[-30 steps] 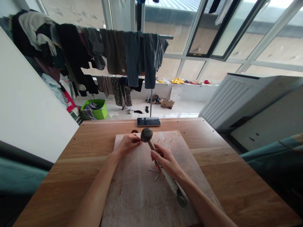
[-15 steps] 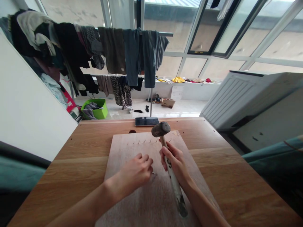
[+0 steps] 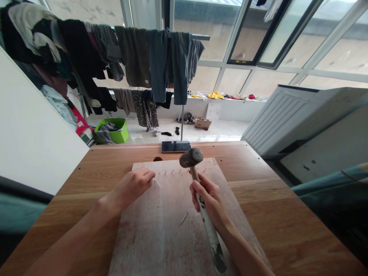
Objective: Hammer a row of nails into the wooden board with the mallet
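In the head view my right hand [image 3: 207,191] is closed around the handle of a mallet [image 3: 192,158], its dark head up and its worn, paint-marked handle slanting down toward me. My left hand [image 3: 140,180] is over the far left part of a pale wooden board [image 3: 143,230], fingers pinched, with a thin nail [image 3: 158,183] showing at the fingertips. Another nail, loose [image 3: 184,218], lies on the middle of the board. Several nails stand in a row [image 3: 173,171] along the board's far edge, some partly hidden behind the mallet.
The board lies on a wooden table [image 3: 276,207]. A phone [image 3: 176,146] and a small dark round object [image 3: 158,158] are beyond the board. Past the table are a green basket [image 3: 120,135] with cloth, hanging clothes [image 3: 158,65] and a cardboard box [image 3: 202,124].
My left hand has moved from the middle of the board to its far left, with a nail now showing at its fingers. The loose nail is uncovered. My right hand still holds the mallet.
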{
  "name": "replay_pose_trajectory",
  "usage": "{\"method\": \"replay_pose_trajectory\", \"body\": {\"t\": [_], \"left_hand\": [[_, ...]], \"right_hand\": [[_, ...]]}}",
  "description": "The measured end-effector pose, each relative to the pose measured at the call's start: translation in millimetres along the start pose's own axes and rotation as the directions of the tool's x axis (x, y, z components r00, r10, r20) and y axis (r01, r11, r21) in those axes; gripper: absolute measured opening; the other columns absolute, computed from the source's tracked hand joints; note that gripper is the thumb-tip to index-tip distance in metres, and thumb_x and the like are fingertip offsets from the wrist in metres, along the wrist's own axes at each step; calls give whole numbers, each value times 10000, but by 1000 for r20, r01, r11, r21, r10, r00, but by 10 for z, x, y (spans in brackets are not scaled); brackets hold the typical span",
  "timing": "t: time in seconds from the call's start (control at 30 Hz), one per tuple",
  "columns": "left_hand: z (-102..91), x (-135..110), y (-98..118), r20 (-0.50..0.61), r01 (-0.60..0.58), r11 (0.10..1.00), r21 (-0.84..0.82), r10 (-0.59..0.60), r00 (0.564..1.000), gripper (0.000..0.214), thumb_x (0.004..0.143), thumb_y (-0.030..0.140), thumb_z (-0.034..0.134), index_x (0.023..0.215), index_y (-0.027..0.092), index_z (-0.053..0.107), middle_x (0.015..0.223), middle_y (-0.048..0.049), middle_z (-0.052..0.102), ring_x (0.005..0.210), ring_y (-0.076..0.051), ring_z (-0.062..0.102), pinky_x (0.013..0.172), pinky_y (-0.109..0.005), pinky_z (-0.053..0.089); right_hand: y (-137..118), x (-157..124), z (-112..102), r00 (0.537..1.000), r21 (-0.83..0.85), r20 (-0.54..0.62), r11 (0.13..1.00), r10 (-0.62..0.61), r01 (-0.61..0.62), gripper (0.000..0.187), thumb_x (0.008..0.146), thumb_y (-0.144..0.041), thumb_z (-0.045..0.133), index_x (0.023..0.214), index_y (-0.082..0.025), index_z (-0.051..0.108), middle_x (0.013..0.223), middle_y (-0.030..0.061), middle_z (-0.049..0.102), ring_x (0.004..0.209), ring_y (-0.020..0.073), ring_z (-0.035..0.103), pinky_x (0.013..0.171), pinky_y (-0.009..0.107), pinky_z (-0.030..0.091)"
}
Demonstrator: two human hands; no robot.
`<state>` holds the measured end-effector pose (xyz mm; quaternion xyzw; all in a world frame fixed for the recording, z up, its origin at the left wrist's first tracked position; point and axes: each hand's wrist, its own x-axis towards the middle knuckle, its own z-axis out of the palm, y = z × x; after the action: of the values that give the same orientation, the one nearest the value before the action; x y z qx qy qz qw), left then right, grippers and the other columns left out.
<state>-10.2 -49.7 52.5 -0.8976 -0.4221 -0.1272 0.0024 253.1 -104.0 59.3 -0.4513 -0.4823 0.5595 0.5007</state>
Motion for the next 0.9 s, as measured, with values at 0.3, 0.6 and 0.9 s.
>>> {"method": "replay_pose_trajectory", "body": {"t": [0.3, 0.6, 0.9], "left_hand": [[-56, 95, 98, 211, -227, 956, 184, 187, 959, 223, 836, -26, 531, 894, 177, 604, 904, -63, 641, 849, -214, 620, 769, -321, 489], [-5, 149, -164, 131, -127, 987, 101, 113, 985, 165, 910, 43, 480, 886, 168, 585, 833, -37, 623, 747, -178, 600, 711, -284, 479], [-46, 234, -197, 148, -191, 976, 105, 175, 973, 250, 862, -43, 497, 906, 173, 616, 929, -50, 607, 850, -180, 573, 797, -307, 485]], "right_hand": [[30, 7, 20, 1000, 27, 16, 1000, 14, -15, 414, 866, -502, 623, 1122, -178, 637, 675, -41, 515, 361, 59, 447, 309, 185, 336], [28, 14, 14, 1000, 39, 20, 999, 13, -13, 321, 872, -482, 616, 971, -177, 634, 693, -35, 522, 362, 47, 446, 312, 181, 326], [17, 3, 28, 999, 42, 37, 999, 19, -21, 296, 873, -476, 619, 893, -181, 598, 692, -37, 518, 361, 45, 449, 311, 177, 319]]}}
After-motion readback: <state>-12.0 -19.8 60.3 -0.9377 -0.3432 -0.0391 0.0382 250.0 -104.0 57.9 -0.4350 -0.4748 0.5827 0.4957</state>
